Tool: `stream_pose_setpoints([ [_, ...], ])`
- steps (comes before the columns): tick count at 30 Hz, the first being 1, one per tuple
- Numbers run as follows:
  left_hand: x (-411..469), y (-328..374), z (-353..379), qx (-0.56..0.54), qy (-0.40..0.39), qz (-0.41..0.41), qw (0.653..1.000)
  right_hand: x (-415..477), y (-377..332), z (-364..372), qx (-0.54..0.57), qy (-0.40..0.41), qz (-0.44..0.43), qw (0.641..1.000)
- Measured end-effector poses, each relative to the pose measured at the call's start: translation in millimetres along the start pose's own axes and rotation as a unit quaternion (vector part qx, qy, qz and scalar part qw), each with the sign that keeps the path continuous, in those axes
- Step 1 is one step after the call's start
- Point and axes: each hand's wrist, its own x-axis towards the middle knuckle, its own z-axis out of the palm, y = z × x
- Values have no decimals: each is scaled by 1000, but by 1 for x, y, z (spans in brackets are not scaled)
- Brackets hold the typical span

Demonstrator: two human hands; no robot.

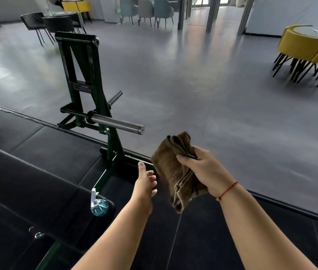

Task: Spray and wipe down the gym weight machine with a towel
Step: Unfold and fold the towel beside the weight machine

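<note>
Both hands hover low in front of the person: the right hand [203, 170] grips a bunched brown towel [171, 172], while the left hand [145, 184] is loose-fingered and empty, just beside the cloth's edge. The spray bottle [99, 206] rests on the black bench pad [37, 188], so wiping seems to be the step in hand. Next, the towel needs carrying forward to the green weight machine [84, 75] and its steel sleeve bar [115, 122].

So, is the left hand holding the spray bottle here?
No, the spray bottle sits on the black pad while the left hand is open.
</note>
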Motion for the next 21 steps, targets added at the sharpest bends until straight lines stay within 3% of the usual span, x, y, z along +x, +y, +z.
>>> stream_pose_setpoints([
  [4, 2, -7, -16, -194, -90, -103, 971, -2, -18, -13, 199, -28, 50, 978],
  [8, -2, -8, -22, -306, -167, -85, 933, 9, -5, -26, 186, -27, 107, 976],
  [12, -2, -9, -18, -200, -217, -54, 954, 23, 26, -28, 10, 10, 159, 987],
  [17, -5, -8, -15, -92, -188, -28, 977, 31, 50, -23, -194, 17, 168, 966],
  [21, -8, -5, -10, -53, -190, 18, 980, 28, 43, -1, -230, 15, 136, 963],
])
